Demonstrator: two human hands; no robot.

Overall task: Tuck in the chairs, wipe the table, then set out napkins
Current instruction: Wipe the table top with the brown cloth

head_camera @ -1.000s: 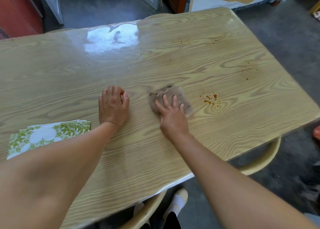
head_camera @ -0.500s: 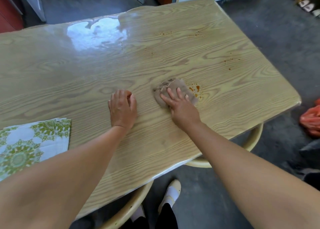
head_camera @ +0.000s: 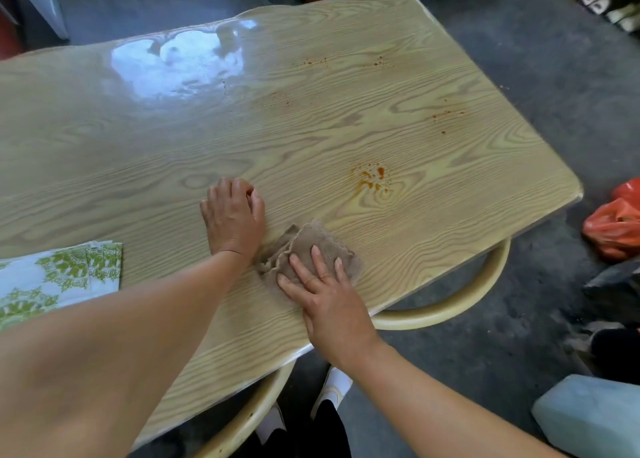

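Note:
A glossy wood-grain table point(head_camera: 346, 118) fills the view. My right hand point(head_camera: 329, 301) presses flat, fingers straight, on a crumpled brown cloth point(head_camera: 311, 243) near the table's front edge. My left hand point(head_camera: 233, 215) rests on the tabletop just left of the cloth, its fingertips curled under and holding nothing. An orange smeared stain point(head_camera: 372, 178) lies beyond the cloth, with smaller orange specks point(head_camera: 446, 116) farther toward the back right. A stack of green-and-white patterned napkins point(head_camera: 59, 277) lies at the left edge. Two cream chair backs point(head_camera: 460, 301) sit tucked under the front edge.
An orange plastic bag point(head_camera: 616, 225) lies on the grey floor to the right, with a pale blue object point(head_camera: 588, 419) at the lower right. My white shoes point(head_camera: 332, 388) show below the table edge. Shoes on a rack point(head_camera: 609, 7) are at the top right.
My right hand has drawn the cloth back from the orange stain toward the front edge, uncovering a smeared stain. My left hand stays planted. The camera view has shifted.

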